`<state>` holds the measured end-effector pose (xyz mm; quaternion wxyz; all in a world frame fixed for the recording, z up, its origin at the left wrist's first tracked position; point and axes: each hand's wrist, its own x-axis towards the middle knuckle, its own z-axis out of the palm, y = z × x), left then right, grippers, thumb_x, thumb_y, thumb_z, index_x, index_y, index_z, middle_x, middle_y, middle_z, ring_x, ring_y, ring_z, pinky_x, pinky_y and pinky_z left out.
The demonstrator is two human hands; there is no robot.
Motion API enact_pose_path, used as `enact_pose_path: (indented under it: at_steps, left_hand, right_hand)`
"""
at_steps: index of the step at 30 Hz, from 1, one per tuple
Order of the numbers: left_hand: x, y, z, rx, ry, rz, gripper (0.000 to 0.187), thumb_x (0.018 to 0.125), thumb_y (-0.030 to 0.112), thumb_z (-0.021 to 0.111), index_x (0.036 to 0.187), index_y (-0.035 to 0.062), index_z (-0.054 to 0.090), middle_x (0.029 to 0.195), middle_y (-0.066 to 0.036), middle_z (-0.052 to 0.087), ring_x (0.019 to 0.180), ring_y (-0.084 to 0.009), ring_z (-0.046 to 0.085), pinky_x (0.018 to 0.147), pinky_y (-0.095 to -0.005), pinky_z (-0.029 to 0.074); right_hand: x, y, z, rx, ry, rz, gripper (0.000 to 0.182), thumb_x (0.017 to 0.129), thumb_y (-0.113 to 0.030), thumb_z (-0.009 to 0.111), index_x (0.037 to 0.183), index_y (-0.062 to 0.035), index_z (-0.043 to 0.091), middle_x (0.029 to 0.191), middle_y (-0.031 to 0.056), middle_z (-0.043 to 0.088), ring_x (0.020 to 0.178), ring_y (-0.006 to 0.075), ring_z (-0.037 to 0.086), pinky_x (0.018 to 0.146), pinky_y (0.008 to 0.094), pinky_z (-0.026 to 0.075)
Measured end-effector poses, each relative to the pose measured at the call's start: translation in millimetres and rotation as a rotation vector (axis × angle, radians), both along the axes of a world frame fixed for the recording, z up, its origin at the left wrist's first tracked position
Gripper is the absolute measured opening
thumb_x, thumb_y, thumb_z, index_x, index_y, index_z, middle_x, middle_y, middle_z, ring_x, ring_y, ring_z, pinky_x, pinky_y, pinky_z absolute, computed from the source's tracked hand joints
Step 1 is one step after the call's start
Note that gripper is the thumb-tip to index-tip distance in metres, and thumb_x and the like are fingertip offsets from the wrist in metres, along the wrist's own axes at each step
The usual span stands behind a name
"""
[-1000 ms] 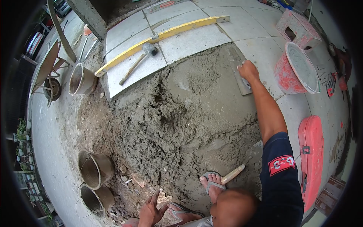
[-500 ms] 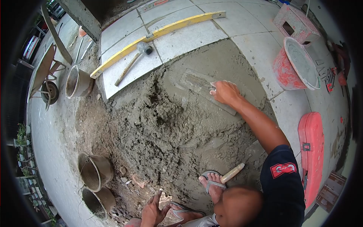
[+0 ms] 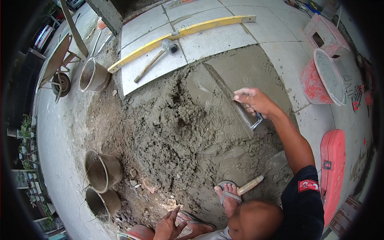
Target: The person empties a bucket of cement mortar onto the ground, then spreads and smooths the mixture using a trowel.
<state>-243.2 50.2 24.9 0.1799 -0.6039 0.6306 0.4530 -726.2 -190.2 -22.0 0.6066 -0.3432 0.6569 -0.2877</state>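
My right hand (image 3: 256, 103) is closed round the handle of a long plastering trowel (image 3: 229, 95). Its blade is tilted on edge over the wet mortar (image 3: 260, 64), with the lower edge at the surface. Left of the blade rises a rough heap of mortar (image 3: 172, 120). Down by my feet, my left hand (image 3: 168, 227) has its fingers stretched out and holds nothing I can see. Beside it at the bottom edge is a partly visible red bucket (image 3: 142, 232). A wooden handle (image 3: 251, 185) juts from the mortar beside my foot.
A yellow straightedge (image 3: 216, 23) and a mallet (image 3: 154, 62) lie on the tiles. Buckets (image 3: 114, 168) stand left, with a wheelbarrow (image 3: 54, 66) behind. Along the right are a red-stained bucket (image 3: 314, 82), a stained box (image 3: 326, 34) and a red case (image 3: 334, 172).
The trowel has gone from lying nearly flat on the mortar to tilted on edge, and my right wrist has turned. The view has shifted, showing the red bucket at the bottom more.
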Motion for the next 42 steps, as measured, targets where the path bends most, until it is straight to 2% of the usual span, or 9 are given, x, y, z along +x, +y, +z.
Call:
enact_pose_path:
  at_steps: [6,8,13,22,34,36,38,39,42]
  left_hand:
    - [3.7,-8.9,3.3,-0.181,-0.001,0.076,0.073,0.090,0.035,0.076,0.154,0.0152,0.046,0.138,-0.024,0.060,0.122,-0.0458,0.060,0.099,-0.0516,0.052]
    - [2.8,-20.5,9.1,-0.137,-0.036,0.021,0.081,0.091,0.055,0.069,0.152,0.0076,0.045,0.130,-0.026,0.064,0.114,-0.0457,0.065,0.095,-0.0501,0.054]
    - [1.5,-21.5,4.4,-0.076,-0.130,-0.063,0.081,0.092,0.056,0.068,0.152,0.0080,0.045,0.135,-0.023,0.062,0.117,-0.0428,0.065,0.096,-0.0496,0.054]
    - [5.6,-23.9,8.3,-0.077,-0.098,-0.047,0.077,0.094,0.053,0.067,0.154,0.0121,0.042,0.132,-0.025,0.063,0.115,-0.0444,0.065,0.096,-0.0507,0.054]
    - [-1.5,-22.9,5.2,-0.054,-0.058,-0.093,0.078,0.092,0.055,0.067,0.154,0.0129,0.043,0.132,-0.024,0.064,0.118,-0.0439,0.064,0.095,-0.0495,0.055]
    - [-1.4,-21.8,1.1,-0.099,-0.055,-0.105,0.078,0.092,0.055,0.067,0.153,0.0129,0.043,0.132,-0.023,0.063,0.117,-0.0438,0.064,0.095,-0.0498,0.054]
    - [-2.7,-26.9,1.2,-0.118,-0.017,-0.108,0.078,0.092,0.056,0.068,0.152,0.0122,0.044,0.133,-0.023,0.063,0.118,-0.0433,0.064,0.097,-0.0496,0.054]
    - [-4.5,-29.6,2.2,-0.119,-0.014,-0.117,0.078,0.092,0.056,0.068,0.152,0.0122,0.044,0.133,-0.023,0.063,0.118,-0.0433,0.064,0.097,-0.0496,0.054]
    - [-9.4,-30.3,3.4,-0.095,-0.026,-0.121,0.077,0.092,0.055,0.068,0.151,0.0109,0.045,0.133,-0.023,0.063,0.118,-0.0426,0.064,0.098,-0.0492,0.054]
  right_hand:
    - [111.2,-0.3,-32.6,-0.008,-0.669,0.023,0.029,0.100,-0.031,0.071,0.114,-0.0073,0.063,0.065,-0.0083,0.045,0.049,0.0016,0.042,0.039,0.0207,0.031]
    - [119.9,-5.7,-70.2,0.033,-0.443,0.071,0.030,0.098,-0.032,0.073,0.110,-0.0052,0.066,0.063,-0.0067,0.047,0.050,0.0043,0.043,0.044,0.0239,0.035]
    - [121.9,-45.4,-100.6,-0.033,-0.024,0.005,0.036,0.095,-0.032,0.076,0.111,-0.0009,0.067,0.064,-0.0052,0.047,0.053,0.0068,0.041,0.047,0.0271,0.034]
    - [70.1,-55.8,-84.1,0.046,-0.460,-0.316,0.031,0.094,-0.035,0.078,0.099,-0.0126,0.057,0.066,-0.0081,0.047,0.048,0.0018,0.040,0.040,0.0206,0.033]
    - [25.8,-23.7,-22.6,-0.046,-0.340,-0.288,0.025,0.098,-0.035,0.072,0.099,-0.0158,0.057,0.062,-0.0106,0.042,0.042,-0.0017,0.035,0.035,0.0176,0.029]
    - [14.4,-15.2,-10.6,-0.078,-0.254,-0.232,0.028,0.097,-0.035,0.072,0.104,-0.0094,0.063,0.069,-0.0035,0.055,0.052,0.0063,0.052,0.046,0.0250,0.045]
    - [12.5,-18.0,-6.6,-0.455,0.696,-0.081,0.042,0.094,-0.033,0.073,0.120,-0.0009,0.066,0.101,0.0151,0.073,0.092,0.0269,0.072,0.080,0.0392,0.056]
    - [13.4,-25.0,6.5,-0.334,0.699,-0.060,0.050,0.092,-0.032,0.072,0.130,-0.0008,0.065,0.130,0.0219,0.068,0.122,0.0380,0.063,0.104,0.0425,0.048]
    - [7.1,-48.8,-27.1,-0.275,0.879,0.092,0.050,0.092,-0.032,0.071,0.131,-0.0018,0.066,0.130,0.0217,0.068,0.121,0.0392,0.064,0.102,0.0425,0.050]
